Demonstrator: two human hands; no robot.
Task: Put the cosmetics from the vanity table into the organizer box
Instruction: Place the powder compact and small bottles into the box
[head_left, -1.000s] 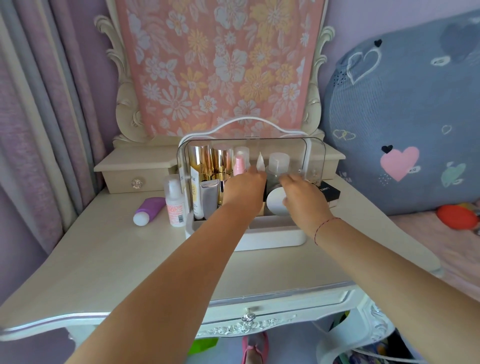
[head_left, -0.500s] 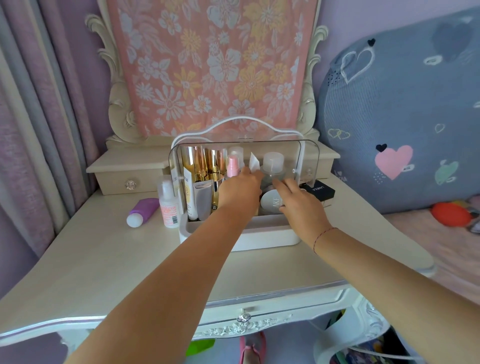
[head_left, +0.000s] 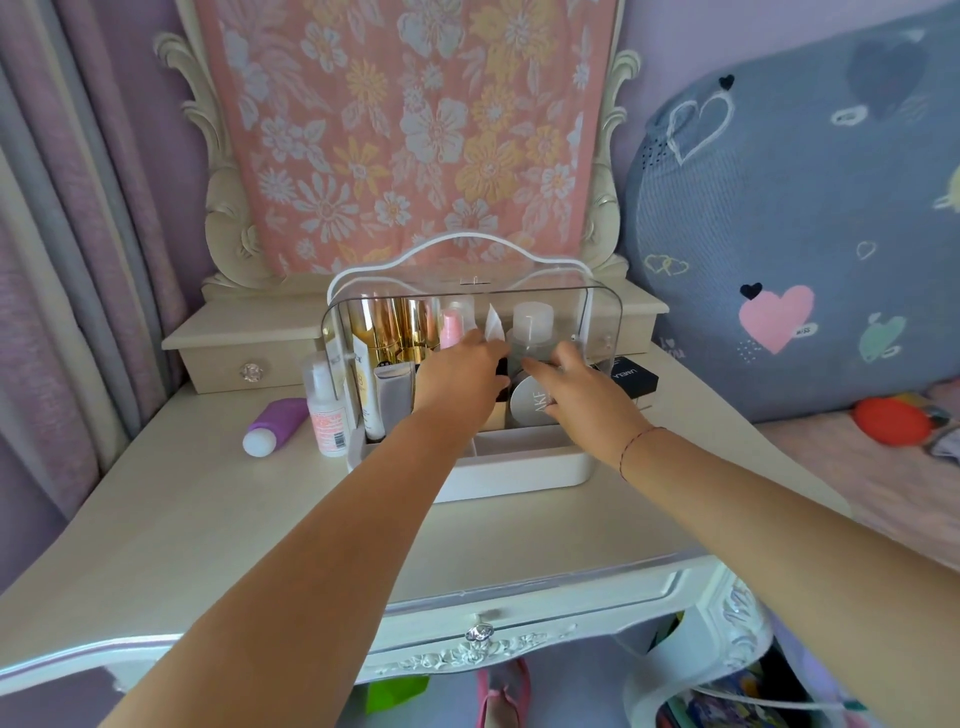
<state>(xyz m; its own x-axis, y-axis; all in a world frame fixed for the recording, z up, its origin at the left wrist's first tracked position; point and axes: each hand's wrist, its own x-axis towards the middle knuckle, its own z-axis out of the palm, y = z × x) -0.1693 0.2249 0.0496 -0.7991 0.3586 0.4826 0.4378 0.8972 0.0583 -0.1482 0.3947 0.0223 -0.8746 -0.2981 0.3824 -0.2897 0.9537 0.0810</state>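
Head view — left hand (head_left: 460, 374), right hand (head_left: 587, 395) inside organizer box (head_left: 519, 467) by round compact (head_left: 531, 404) — grips unclear.

Bright soft daylight, faint shadows; sharp centre, wide-angle bending at edges, glare on clear lid (head_left: 545, 312).

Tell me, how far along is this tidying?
Mostly done: gold tubes and a clear bottle stand in the organizer box. The left hand and right hand reach inside it. Left outside: a purple bottle lying down, a white bottle beside it, and a black case on the box's right.
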